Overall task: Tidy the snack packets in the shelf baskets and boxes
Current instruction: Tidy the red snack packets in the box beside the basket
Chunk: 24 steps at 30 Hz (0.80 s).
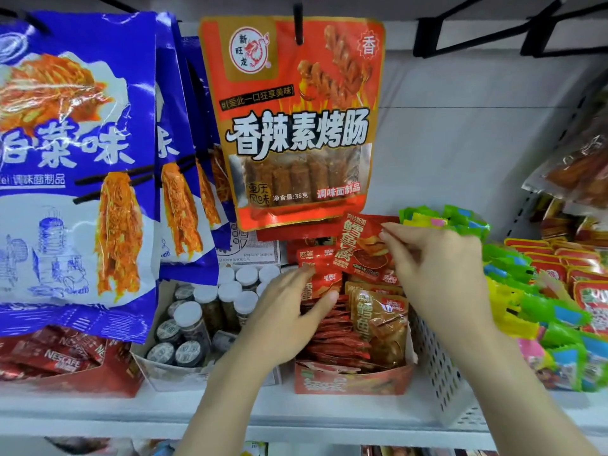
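Right hand (437,274) pinches a red packet (365,248) above the box (352,380), left hand (289,311) grips the packets (320,283) at its left edge; next: slot it in upright

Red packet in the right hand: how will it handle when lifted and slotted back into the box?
The red packet is probably floppy: it is thin film, pinched at one edge by the right hand. Likely light, since fingertips alone hold it up. The glossy surface may be slippery, and it may snag among the tightly packed packets in the red box.
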Each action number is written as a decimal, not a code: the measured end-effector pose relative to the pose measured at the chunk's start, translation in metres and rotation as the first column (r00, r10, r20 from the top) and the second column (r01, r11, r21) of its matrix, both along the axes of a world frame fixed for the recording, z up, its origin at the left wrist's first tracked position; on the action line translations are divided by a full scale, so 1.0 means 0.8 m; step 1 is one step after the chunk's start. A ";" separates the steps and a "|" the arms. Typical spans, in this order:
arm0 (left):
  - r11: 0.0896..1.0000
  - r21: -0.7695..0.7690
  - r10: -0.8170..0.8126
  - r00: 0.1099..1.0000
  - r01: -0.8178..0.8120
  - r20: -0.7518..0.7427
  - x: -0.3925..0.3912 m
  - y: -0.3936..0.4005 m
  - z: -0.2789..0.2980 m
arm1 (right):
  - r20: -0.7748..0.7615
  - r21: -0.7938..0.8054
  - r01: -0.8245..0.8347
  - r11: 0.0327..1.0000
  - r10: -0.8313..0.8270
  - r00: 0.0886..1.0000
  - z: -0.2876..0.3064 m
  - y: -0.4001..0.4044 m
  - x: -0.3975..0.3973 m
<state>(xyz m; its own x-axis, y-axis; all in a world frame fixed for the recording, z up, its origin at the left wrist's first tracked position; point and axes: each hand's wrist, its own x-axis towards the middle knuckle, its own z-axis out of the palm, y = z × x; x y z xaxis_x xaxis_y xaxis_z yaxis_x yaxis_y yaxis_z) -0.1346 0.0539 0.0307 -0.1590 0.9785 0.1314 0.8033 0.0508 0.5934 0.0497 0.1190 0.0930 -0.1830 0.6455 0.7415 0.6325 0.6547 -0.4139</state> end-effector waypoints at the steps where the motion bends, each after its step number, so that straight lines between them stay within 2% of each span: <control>1: 0.999 -0.035 -0.009 1.000 0.009 -0.019 -0.001 0.002 -0.001 | -0.011 0.007 -0.004 1.000 0.004 1.000 -0.002 0.001 -0.002; 3: 0.998 -0.061 -0.018 0.999 0.015 -0.044 -0.003 0.001 -0.003 | -0.023 0.016 -0.007 1.000 0.008 1.000 -0.004 0.003 -0.006; 7: 0.999 -0.017 -0.037 0.999 0.037 -0.015 -0.007 -0.010 -0.004 | -0.026 -0.021 -0.016 1.000 0.015 1.000 -0.006 0.004 -0.011; 14: 0.997 0.060 -0.037 0.998 0.040 -0.051 -0.014 -0.027 -0.004 | -0.037 -0.125 -0.136 0.983 0.133 0.990 -0.012 0.007 -0.023; 16: 0.996 0.084 -0.026 0.998 0.031 -0.059 -0.017 -0.028 -0.004 | 0.016 -0.172 -0.172 0.970 0.177 0.984 -0.026 0.006 -0.032; 20: 0.991 0.134 -0.014 0.998 0.023 -0.067 -0.018 -0.026 -0.007 | 0.245 -0.341 -0.172 0.924 0.264 0.933 -0.055 0.008 -0.041; 24: 0.977 0.210 0.035 0.999 -0.029 -0.023 -0.019 -0.019 -0.009 | 0.317 -0.482 -0.181 0.857 0.363 0.876 -0.062 0.019 -0.049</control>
<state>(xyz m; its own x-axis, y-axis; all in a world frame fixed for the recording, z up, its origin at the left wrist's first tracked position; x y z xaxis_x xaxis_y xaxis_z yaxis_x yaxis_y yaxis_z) -0.1500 0.0390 0.0232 -0.1835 0.9233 0.3374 0.8186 -0.0465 0.5725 0.0107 0.1344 0.0437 -0.6080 0.7578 0.2370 0.6207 0.6397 -0.4533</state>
